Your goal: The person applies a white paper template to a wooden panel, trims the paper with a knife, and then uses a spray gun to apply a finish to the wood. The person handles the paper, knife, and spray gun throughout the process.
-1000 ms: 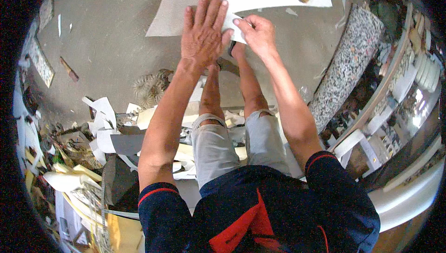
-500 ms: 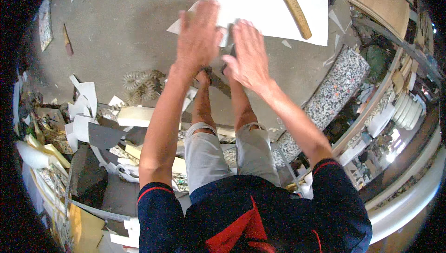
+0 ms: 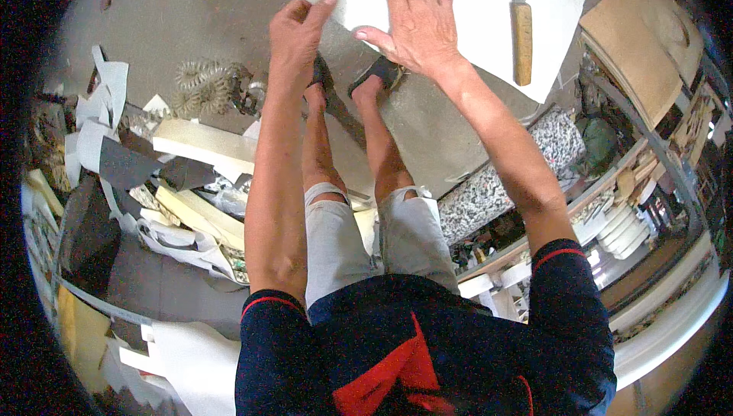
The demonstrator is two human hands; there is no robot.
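A white sheet [image 3: 489, 11] lies at the top of the view, its left end tapering to a corner. At that corner my left hand [image 3: 296, 30] is closed, thumb over the sheet's edge and fingers curled. My right hand [image 3: 424, 23] rests flat on the sheet with its fingers spread and its thumb out to the left. To the right of it, a knife with a wooden handle [image 3: 521, 42] lies on the sheet, blade pointing away; the blade's far end is out of the picture.
A roll of speckled foam [image 3: 519, 172] lies at the right, beside a shelf of scraps. Brown boards [image 3: 637, 42] lean at the far right. A coiled hose [image 3: 206, 88] is on the floor at left, near foam offcuts [image 3: 206, 141] and a dark bin [image 3: 168, 278].
My left hand has moved slightly left and closed at the sheet's corner. My right hand has shifted a little up and right, fingers spreading. The view has shifted; sheet and knife appear further right.
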